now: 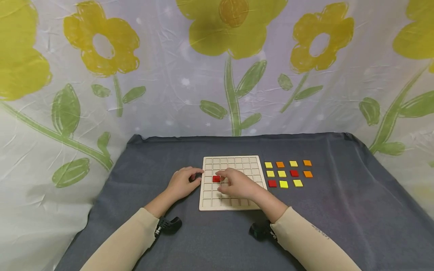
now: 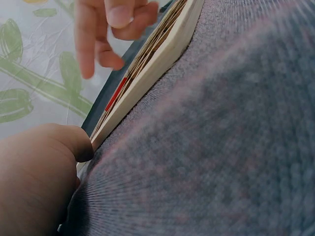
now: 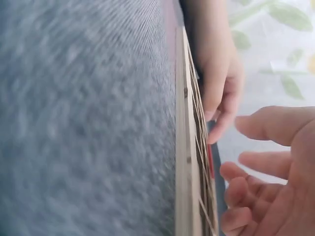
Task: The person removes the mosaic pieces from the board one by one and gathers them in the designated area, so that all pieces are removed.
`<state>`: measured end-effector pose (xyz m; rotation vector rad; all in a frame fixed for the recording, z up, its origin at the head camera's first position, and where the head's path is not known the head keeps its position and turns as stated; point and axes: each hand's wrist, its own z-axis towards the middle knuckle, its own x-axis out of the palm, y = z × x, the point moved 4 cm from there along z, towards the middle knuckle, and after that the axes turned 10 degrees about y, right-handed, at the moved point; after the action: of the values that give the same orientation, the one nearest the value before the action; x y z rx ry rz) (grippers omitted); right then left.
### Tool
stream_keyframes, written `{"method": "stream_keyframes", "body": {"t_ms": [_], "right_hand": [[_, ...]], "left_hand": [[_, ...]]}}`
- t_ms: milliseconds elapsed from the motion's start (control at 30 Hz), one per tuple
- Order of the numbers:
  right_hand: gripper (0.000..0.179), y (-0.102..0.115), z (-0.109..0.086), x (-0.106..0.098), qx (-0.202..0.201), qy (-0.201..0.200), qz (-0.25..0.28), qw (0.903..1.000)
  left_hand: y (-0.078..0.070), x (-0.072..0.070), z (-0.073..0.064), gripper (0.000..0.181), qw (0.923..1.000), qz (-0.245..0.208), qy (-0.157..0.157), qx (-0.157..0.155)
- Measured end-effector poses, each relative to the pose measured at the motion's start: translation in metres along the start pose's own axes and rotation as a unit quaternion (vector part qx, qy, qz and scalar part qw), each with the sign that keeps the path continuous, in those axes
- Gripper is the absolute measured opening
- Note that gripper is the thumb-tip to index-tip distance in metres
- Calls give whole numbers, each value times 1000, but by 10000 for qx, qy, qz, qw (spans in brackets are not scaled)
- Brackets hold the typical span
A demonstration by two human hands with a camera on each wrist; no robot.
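A pale wooden board [image 1: 210, 203] with a grid of square cells lies on the cloth. One red tile [image 1: 216, 178] sits in a cell left of its middle and shows as a thin red strip in both wrist views. My right hand [image 1: 239, 183] hovers above the board beside that tile, thumb and fingers apart and nothing between them; the right wrist view shows the same gap between the fingertips. At the board's left edge, my left hand [image 1: 183, 182] rests with fingers loosely bent, fingertips right at the rim. Part of the grid is hidden under the right hand.
Right of the board, loose tiles lie in rough rows: several yellow ones [image 1: 282, 174], a few orange ones [image 1: 307, 174] and two red ones [image 1: 294, 173]. Dark grey cloth [image 1: 339, 218] covers the table. Behind it hangs a flower-printed curtain [image 1: 169, 75].
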<state>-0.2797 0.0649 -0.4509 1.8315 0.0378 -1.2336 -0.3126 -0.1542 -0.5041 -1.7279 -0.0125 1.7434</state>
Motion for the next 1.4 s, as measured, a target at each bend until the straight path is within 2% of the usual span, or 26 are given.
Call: {"method": "stream_keyframes", "body": {"t_ms": [167,267,400,467,700,900,1133,1400], "right_hand": [[66,-11,7,6,187,129,320,9992],[66,-15,12,9,278,151,56,9995],[57,-17,18,12,344,109,-438,9984],[54,-17,20,13,348,38,-525,9980],[45,-20,19,15,388,-295,-199,9986],[41,-15,15,11,291,-653,-193,9973],[39,-8,16,12,28,-687,-525,9963],[34,-10,16,14,117,-741,31,9972]], "left_hand": [[-1,0,2,28,10000,2,1,7],[0,0,2,28,10000,29,-12,10],[1,2,1,28,10000,30,-21,14],[2,1,0,28,10000,18,-34,17],[3,2,-2,27,10000,-7,-43,43],[1,1,0,28,10000,20,-31,43],[-1,-1,1,28,10000,28,-29,45],[-1,-1,0,28,10000,11,-40,20]]}}
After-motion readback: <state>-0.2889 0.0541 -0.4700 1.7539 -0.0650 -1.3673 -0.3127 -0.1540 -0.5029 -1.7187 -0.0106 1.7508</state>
